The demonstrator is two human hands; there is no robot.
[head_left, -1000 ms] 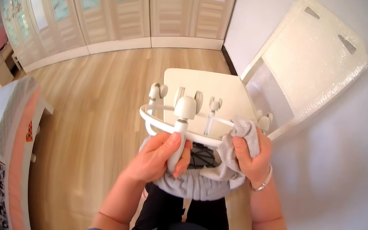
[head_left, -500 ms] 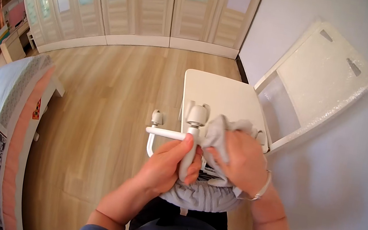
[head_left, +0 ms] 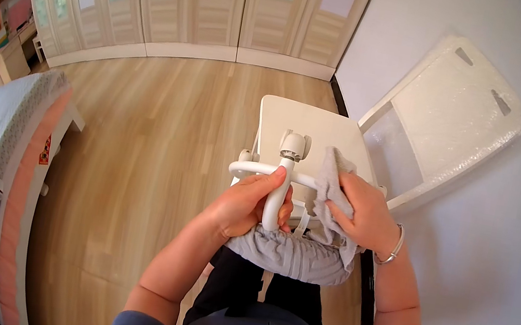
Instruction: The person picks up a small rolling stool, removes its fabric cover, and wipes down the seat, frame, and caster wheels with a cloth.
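A white tubular frame (head_left: 277, 200) with casters stands wheels up above my lap. My left hand (head_left: 245, 203) is wrapped round its curved near leg, thumb just below the caster (head_left: 294, 146). My right hand (head_left: 365, 214) grips a grey cloth (head_left: 334, 188) against the right side of the frame's ring. Below both hands, a gathered grey fabric cover (head_left: 289, 255) surrounds the underside of the piece. Another caster (head_left: 246, 159) shows at the left. The frame's far parts are partly hidden by the cloth and hands.
Behind the frame is a white chair seat (head_left: 311, 126), its backrest (head_left: 456, 106) wrapped in bubble plastic beside the wall. A bed (head_left: 4, 168) with patterned covers stands at the left. Wardrobes (head_left: 189, 13) line the back, beyond the wooden floor (head_left: 136, 162).
The frame has tilted and turned, with its near caster rising a little since the last view. My right hand has moved slightly right with the cloth. My left hand keeps hold of the leg.
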